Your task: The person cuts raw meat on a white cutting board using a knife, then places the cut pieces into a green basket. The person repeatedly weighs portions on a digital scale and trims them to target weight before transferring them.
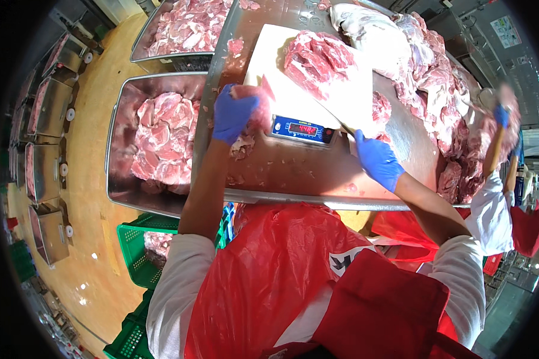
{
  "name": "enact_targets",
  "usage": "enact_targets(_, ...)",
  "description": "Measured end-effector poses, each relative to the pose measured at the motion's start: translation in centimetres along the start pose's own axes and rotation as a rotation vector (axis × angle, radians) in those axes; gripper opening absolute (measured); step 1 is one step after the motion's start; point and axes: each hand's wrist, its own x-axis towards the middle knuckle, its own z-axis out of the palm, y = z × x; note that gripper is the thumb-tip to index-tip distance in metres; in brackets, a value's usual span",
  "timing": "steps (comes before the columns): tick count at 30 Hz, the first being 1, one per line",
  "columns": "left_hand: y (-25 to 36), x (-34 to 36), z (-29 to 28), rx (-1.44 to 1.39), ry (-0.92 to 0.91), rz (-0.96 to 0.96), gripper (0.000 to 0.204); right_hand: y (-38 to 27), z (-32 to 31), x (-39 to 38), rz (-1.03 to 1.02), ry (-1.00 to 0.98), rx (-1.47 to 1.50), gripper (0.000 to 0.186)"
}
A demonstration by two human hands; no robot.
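Observation:
In my blue-gloved left hand (233,115) is a piece of raw meat (261,112), held at the left edge of a white board (266,51). My right hand (378,160), gloved in blue too, is closed round the handle of a knife (338,119). Its thin blade points up and left across the board, below a large lump of raw meat (318,64). A digital scale (302,130) with a lit red display sits at the board's near edge, between my hands. Part of the board is washed out by glare.
A metal tub of meat cuts (115,140) stands left of the steel table (281,186), with another tub (161,62) beyond it. Large meat pieces (428,66) pile up along the right. A co-worker's gloved hand (500,115) is at the far right. Green crates (139,263) stand lower left.

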Motion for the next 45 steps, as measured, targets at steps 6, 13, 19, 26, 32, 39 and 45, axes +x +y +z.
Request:
enact_targets(6, 3.3, -3.1, -3.8, -0.659, -0.289, -0.259, 0.017, -2.1, -0.3, -2.1, 0.117, 0.282, 0.351, 0.018)
enact_targets(13, 8.0, 14.5, -17.0, -0.902, -0.100, -0.221, 0.023, -2.0, 1.1, -1.5, 0.250, 0.612, 0.658, 0.017)
enact_targets(19, 8.9, 16.1, -7.0, 0.040, 0.006, 0.101, 0.041, 0.9, 5.5, -5.8, 0.541, 0.544, 0.817, 0.017)
enact_targets(26, 11.9, 14.9, 8.3, 0.813, -0.306, 0.437, 0.079, 1.8, 6.0, -7.6, 0.646, 0.559, 0.877, 0.023)
enact_targets(32, 14.0, 13.7, 17.1, 1.415, -0.530, 0.297, 0.117, 1.5, 4.9, -6.1, 0.632, 0.558, 0.909, 0.016)
enact_targets(39, 13.4, 12.8, 14.8, 1.363, -0.872, 0.665, 0.103, 1.5, 6.6, -6.7, 0.648, 0.547, 0.998, 0.018)
enact_targets(45, 13.5, 13.8, 7.8, 1.232, -1.086, 1.564, 0.063, 1.8, 8.3, -7.2, 0.583, 0.513, 0.960, 0.016)
